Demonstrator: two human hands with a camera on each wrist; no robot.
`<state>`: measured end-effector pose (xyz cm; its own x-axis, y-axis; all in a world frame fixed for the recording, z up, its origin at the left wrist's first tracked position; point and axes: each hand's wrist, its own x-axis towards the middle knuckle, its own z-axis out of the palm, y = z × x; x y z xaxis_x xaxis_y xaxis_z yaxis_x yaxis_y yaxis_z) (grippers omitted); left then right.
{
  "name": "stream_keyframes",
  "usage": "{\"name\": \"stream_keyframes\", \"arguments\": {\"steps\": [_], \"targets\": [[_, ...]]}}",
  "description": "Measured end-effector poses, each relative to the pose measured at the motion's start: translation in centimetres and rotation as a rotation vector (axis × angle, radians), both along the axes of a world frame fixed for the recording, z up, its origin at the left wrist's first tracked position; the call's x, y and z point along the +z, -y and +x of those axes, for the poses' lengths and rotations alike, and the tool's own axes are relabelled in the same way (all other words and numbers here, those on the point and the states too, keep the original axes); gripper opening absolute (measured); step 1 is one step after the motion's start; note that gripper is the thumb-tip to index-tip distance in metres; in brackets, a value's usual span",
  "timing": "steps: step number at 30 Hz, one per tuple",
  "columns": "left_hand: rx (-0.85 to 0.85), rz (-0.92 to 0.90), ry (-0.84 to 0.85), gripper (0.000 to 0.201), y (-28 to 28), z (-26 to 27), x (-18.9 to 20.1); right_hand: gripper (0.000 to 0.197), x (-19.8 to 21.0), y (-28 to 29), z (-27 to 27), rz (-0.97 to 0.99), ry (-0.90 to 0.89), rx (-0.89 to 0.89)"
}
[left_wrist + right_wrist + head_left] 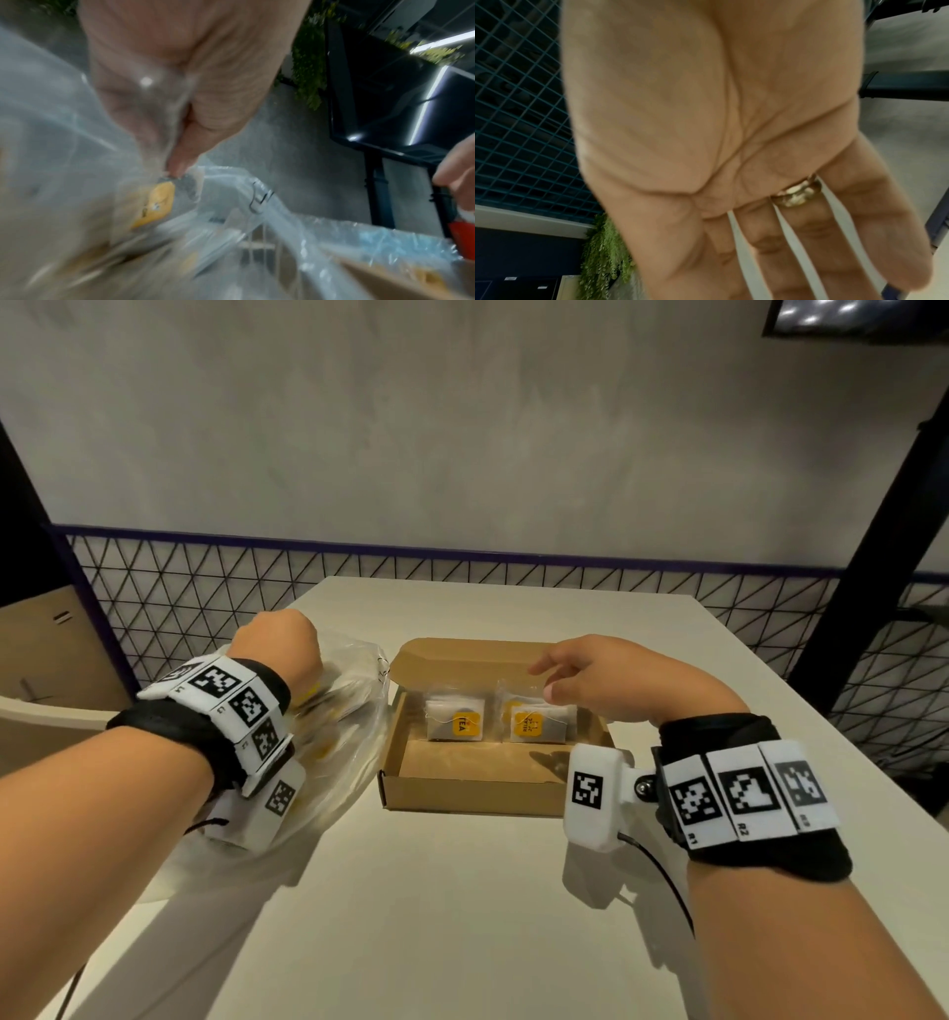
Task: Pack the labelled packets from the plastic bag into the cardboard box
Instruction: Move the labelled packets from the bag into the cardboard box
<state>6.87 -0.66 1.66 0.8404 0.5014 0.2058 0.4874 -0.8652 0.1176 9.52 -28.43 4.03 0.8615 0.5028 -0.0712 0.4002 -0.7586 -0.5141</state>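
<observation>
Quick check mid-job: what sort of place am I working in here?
Probably an office or cafe-style indoor space, not a warehouse: a plain white table against a grey wall with a wire-mesh panel, and trailing green plants in the right wrist view.

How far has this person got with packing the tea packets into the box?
Early on. Two tea packets already lie in the cardboard box. The left hand, inside the plastic bag, pinches another packet; the right hand hovers open over the box. More packets show through the bag.

A pale table [462, 891] stands before black wire mesh [205, 593] and a grey wall [411, 428]
</observation>
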Motion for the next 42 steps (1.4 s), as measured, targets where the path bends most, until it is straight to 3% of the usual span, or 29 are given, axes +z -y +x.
{"name": "stream_keyframes", "arguments": {"steps": [10, 16, 20, 24, 26, 29, 30, 36, 40, 42], "targets": [[-0.197, -0.307, 0.353, 0.004, 1.2, -1.5, 3.4, 0.034, -0.2, -0.3, 0.0, -0.013, 0.008, 0.022], [-0.384, -0.556, 0.417, 0.008, 3.2, -1.6, 3.9, 0.036, -0.2, -0.5, 0.0, 0.027, 0.029, 0.036], [-0.523, -0.787, 0.394, 0.010, 5.3, -2.0, 4.1, 0.057, -0.1, -0.8, 0.0, 0.200, 0.074, 0.040], [-0.662, -0.907, 0.302, 0.015, 7.5, -2.3, 4.1, 0.081, 0.0, -1.1, -0.2, 0.402, 0.099, 0.070], [-0.732, -0.967, 0.271, 0.016, 8.6, -2.3, 4.0, 0.073, -0.1, -1.1, -0.1, 0.509, 0.042, 0.122], [-0.786, -1.018, 0.319, 0.017, 10.0, -2.1, 4.0, 0.021, 0.0, -0.9, -0.2, 0.549, -0.018, 0.213], [-0.788, -1.022, 0.343, 0.017, 10.3, -2.0, 3.9, 0.012, 0.1, -0.8, -0.3, 0.552, -0.016, 0.223], [-0.732, -1.241, 0.445, 0.006, 10.7, -1.8, 3.5, 0.013, 0.5, -0.3, -0.1, 0.667, 0.085, 0.185], [-0.714, -1.339, 0.339, 0.034, 10.4, -1.7, 2.6, 0.020, 0.3, -0.2, 0.5, 0.772, 0.170, 0.083], [-0.710, -1.318, 0.289, 0.025, 10.6, -1.6, 1.9, 0.022, 0.2, -0.2, 0.7, 0.819, 0.177, 0.043]]}}
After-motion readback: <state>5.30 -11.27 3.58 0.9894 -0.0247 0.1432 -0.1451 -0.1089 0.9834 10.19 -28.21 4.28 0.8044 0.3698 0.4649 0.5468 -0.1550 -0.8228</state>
